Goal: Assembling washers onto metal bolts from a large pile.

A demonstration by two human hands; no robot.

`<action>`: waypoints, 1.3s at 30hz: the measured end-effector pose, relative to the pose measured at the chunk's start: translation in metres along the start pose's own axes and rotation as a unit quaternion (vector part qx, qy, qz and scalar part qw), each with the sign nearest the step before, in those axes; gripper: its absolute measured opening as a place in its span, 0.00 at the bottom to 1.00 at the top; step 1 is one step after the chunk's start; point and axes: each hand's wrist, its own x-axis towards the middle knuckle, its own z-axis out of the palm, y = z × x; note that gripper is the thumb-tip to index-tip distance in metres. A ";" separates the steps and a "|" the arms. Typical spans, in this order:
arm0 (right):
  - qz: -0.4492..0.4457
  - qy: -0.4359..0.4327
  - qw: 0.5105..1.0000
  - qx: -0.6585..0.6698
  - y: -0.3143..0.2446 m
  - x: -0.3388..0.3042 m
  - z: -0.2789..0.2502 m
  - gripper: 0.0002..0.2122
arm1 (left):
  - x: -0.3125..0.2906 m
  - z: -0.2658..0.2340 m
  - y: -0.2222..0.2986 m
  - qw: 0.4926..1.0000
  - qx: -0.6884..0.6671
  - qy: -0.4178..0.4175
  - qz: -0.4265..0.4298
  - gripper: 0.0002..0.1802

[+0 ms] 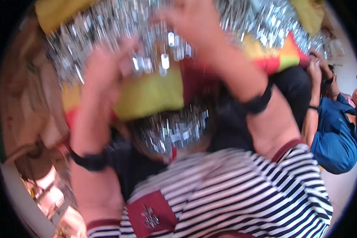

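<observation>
A broad heap of small shiny silver pieces (pixel 91 29), apparently metal, spreads across the far part of the view; motion blur hides their exact kind. My left hand (pixel 109 61) is over the near side of this heap, with a finger or thumb pointing inward. Farther out, my right hand (pixel 192 22) reaches over the same pieces. Both hands are smeared, so whether either holds a piece cannot be made out. Close to my body, a rounded container holds more silver pieces (pixel 174 133) below the heap's near edge.
A yellow, red and maroon cloth (pixel 150 95) borders the heap's near side. Cardboard boxes (pixel 23 115) stand at the left. At the right, a person in blue (pixel 335 131) sits by the same heap, their hands (pixel 315 65) at its edge.
</observation>
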 end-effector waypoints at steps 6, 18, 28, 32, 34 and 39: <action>0.101 0.000 0.951 0.292 -0.007 -0.019 0.018 0.17 | -0.016 0.015 -0.006 0.997 -0.028 -0.076 -0.002 0.06; -0.039 0.029 0.975 0.217 -0.019 -0.019 0.020 0.21 | -0.011 0.015 0.001 0.997 -0.047 -0.053 -0.006 0.04; -0.126 -0.043 0.991 0.033 -0.025 -0.028 0.007 0.27 | -0.011 0.017 -0.005 0.995 -0.081 -0.048 -0.018 0.05; -0.073 -0.020 0.976 0.205 -0.035 -0.029 0.010 0.30 | -0.011 0.012 -0.007 0.993 -0.111 -0.047 0.016 0.06; 0.123 -0.022 0.774 0.621 -0.030 -0.028 0.013 0.29 | -0.010 0.006 -0.010 0.992 -0.109 -0.049 0.031 0.06; -0.112 -0.040 0.991 -0.055 -0.007 -0.038 -0.003 0.02 | -0.011 -0.015 -0.011 0.997 -0.074 -0.020 0.019 0.07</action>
